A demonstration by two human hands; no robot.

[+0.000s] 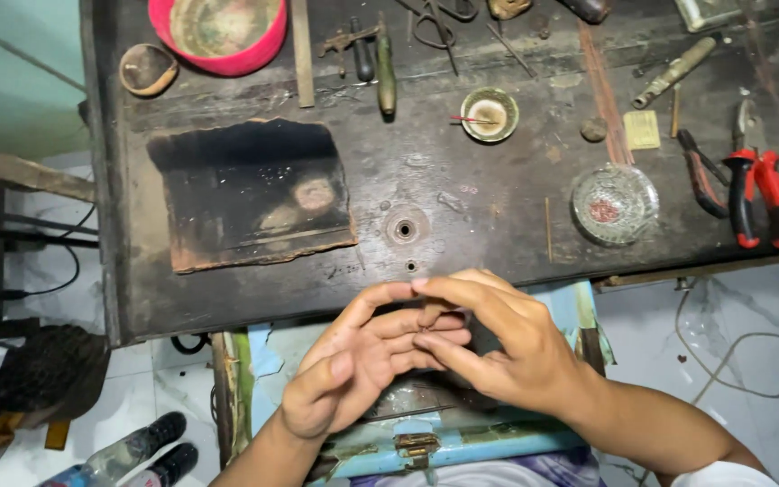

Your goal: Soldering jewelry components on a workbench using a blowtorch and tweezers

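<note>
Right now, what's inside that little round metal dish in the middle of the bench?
The metal dish holds a pale residue, and a thin red-tipped stick lies across its left rim. What the residue is, or whether anything lies beneath it, cannot be seen.

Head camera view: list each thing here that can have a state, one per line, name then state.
left hand: open, palm up, fingers meeting the right hand.
right hand: fingertips pinched on something too small to tell.
red-handled pliers: lying flat on the workbench, handles apart.
pink bowl: upright, open.
glass dish: upright, something red inside.
small round cup: upright, thin stick across it.
charred board: flat, scorched black.
workbench: dark, worn.
</note>
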